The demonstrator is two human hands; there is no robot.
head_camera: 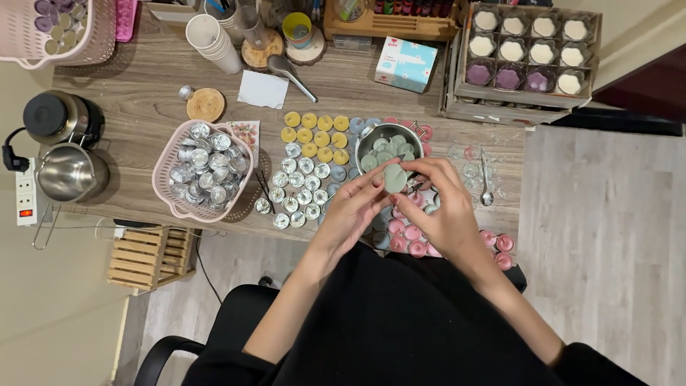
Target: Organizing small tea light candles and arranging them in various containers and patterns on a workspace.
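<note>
A wooden surface [357, 93] fills the upper part of the view, and the metal bowl [389, 143] near its middle serves as the landmark. Far left of the bowl stand a dark kettle [53, 114] and a steel pot [68, 171], with a white power strip [26, 191] beside them. Nearer, left of the bowl, a pink basket [204, 170] holds empty silver candle cups, and more silver cups [300, 189] lie in rows just beside yellow wax discs [318, 136]. Below the basket, a wooden crate [146, 257] sits on the pale floor [600, 236].

Directly in front of the bowl, the left hand [354, 211] and right hand [439, 207] meet, fingers curled, both pinching one pale green wax disc [394, 179] held just above the surface. Pink candles [411, 232] lie under the hands. Right of the bowl rests a spoon [484, 179]; beyond it, up and to the right, a wooden tray [525, 57] carries white and purple candles.
</note>
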